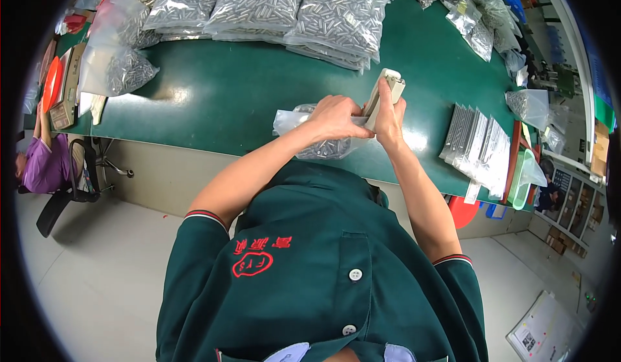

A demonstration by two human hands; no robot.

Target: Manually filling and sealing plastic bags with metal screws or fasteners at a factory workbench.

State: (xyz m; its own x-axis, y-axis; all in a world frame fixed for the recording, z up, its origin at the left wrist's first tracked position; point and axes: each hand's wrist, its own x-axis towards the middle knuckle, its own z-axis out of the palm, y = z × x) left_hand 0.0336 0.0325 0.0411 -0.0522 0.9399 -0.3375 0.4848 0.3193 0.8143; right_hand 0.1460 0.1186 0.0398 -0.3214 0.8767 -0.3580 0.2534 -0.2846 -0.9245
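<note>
Near the front edge of the green table, a clear plastic bag (328, 150) of small metal parts lies close to my body. My left hand (336, 117) is closed on the bag's mouth, with thumb and fingers pinching the plastic. A cream handheld bag sealer (393, 80) stands tilted in my right hand (389, 117), which is wrapped around it with the thumb along its near side. The bag's mouth reaches the lower end of the sealer between my two hands. Whether its jaws are pressed together is hidden by my fingers.
Large clear bags of metal pins (259, 3) are stacked along the back. A smaller filled bag (131, 72) sits left, flat packs of metal strips (477, 143) right, beside a green basket (519, 182). A person in purple (48, 164) is seated at far left.
</note>
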